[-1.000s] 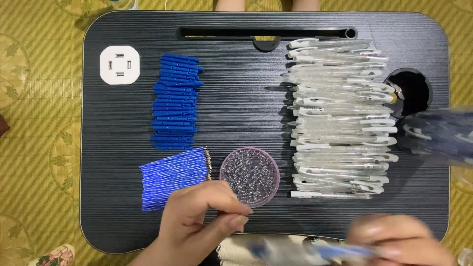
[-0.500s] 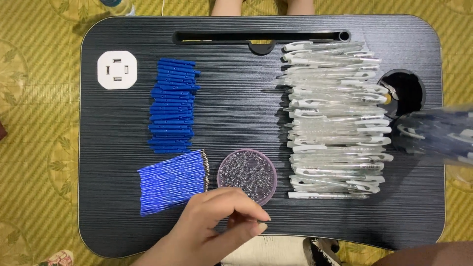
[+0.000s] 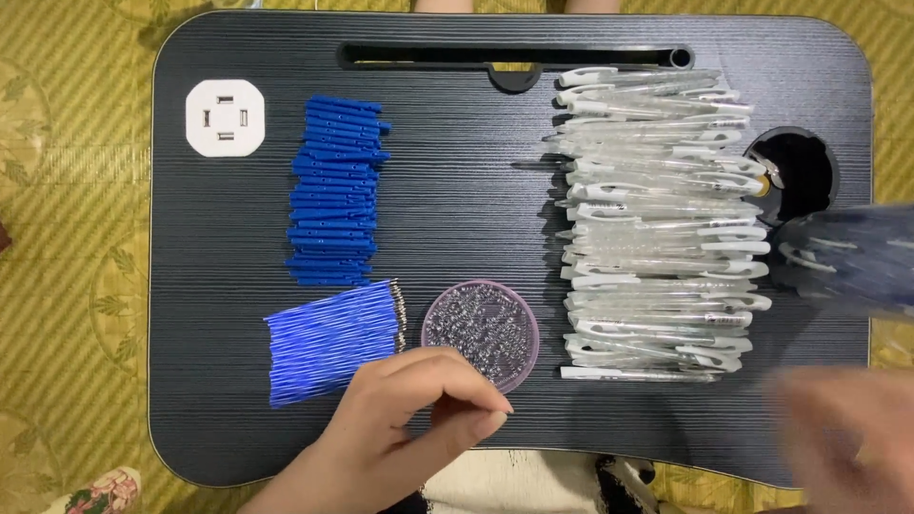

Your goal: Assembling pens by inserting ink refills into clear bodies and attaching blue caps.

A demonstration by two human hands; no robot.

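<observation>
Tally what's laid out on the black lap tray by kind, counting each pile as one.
Stack of blue caps: 1
Bundle of blue refills: 1
Round dish of small clear beads: 1
Stack of clear pen barrels: 1
White square socket piece: 1
Total: 5

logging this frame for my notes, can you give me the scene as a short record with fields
surface: black lap desk on a yellow patterned floor covering
left hand: fingers curled, fingertips pinched by the near rim of the round dish, what they pinch too small to tell
right hand: blurred at the lower right, contents cannot be told
round dish: holds small clear springs
blue refills: bundle left of the dish
blue caps: stacked column behind the refills
clear pen barrels: long pile on the right
cup hole: right of the pile
</observation>
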